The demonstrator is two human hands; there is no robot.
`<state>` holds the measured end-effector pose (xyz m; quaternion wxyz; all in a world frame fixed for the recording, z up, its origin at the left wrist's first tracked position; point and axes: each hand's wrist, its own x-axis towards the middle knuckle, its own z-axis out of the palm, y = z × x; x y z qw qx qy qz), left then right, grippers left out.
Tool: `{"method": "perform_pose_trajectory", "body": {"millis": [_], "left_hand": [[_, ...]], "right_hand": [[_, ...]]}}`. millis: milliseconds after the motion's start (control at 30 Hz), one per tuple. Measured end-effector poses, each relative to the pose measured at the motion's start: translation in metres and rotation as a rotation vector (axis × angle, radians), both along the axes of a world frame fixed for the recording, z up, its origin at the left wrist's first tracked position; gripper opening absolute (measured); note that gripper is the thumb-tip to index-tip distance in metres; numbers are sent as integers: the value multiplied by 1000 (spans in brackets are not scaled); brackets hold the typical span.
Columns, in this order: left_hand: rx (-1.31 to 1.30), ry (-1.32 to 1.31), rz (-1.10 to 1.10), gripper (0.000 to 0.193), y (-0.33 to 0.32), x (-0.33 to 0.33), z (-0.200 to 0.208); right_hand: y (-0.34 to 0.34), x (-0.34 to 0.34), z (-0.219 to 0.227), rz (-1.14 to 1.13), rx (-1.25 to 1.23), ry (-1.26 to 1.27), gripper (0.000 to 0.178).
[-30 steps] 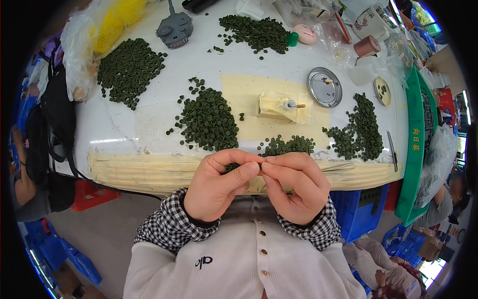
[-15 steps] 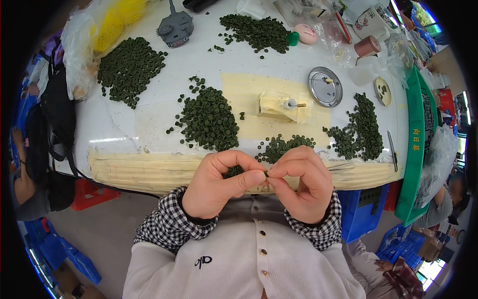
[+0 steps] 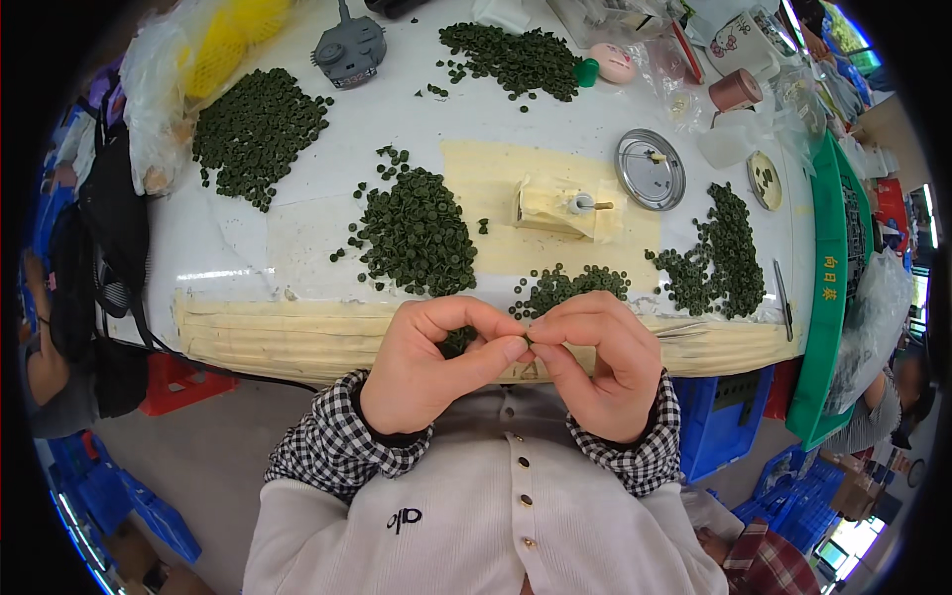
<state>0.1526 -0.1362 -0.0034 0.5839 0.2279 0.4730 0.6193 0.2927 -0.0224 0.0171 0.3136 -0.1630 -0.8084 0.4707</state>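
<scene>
My left hand (image 3: 426,357) and my right hand (image 3: 605,362) meet at the fingertips over the front edge of the table. Both pinch a small dark green part (image 3: 527,340), mostly hidden by the thumbs and forefingers. More green pieces (image 3: 458,342) show in the gap of my left hand; whether they lie in the palm or on the table edge, I cannot tell. Just beyond the left hand is a heap of round dark green parts (image 3: 415,233). A smaller spread of ring-like green parts (image 3: 575,290) lies beyond the right hand.
Further green heaps lie at far left (image 3: 260,134), far middle (image 3: 516,59) and right (image 3: 729,253). A taped block with a pin (image 3: 555,208) stands mid-table, near a round metal dish (image 3: 650,171). A grey model turret (image 3: 349,52) sits at the back; a green crate (image 3: 823,297) borders the right.
My fingertips have shifted slightly around the small green part, and the right forefinger has moved a little. Both hands stay together in nearly the same place.
</scene>
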Motion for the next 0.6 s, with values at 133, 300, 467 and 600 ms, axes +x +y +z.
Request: {"method": "perform_pose_trajectory", "body": {"millis": [133,300,467,600], "left_hand": [[4,61,11,9,1,1,2],[9,194,20,8,0,1,3],[8,200,40,7,-2,1,2],[-34,40,52,8,-1,1,4]], "right_hand": [[1,2,-4,22,-133,16,15],[-6,2,-4,-16,-365,-11,13],[-9,1,-5,-17,-398,-20,13],[-10,0,-3,-36,-481,-20,13]]}}
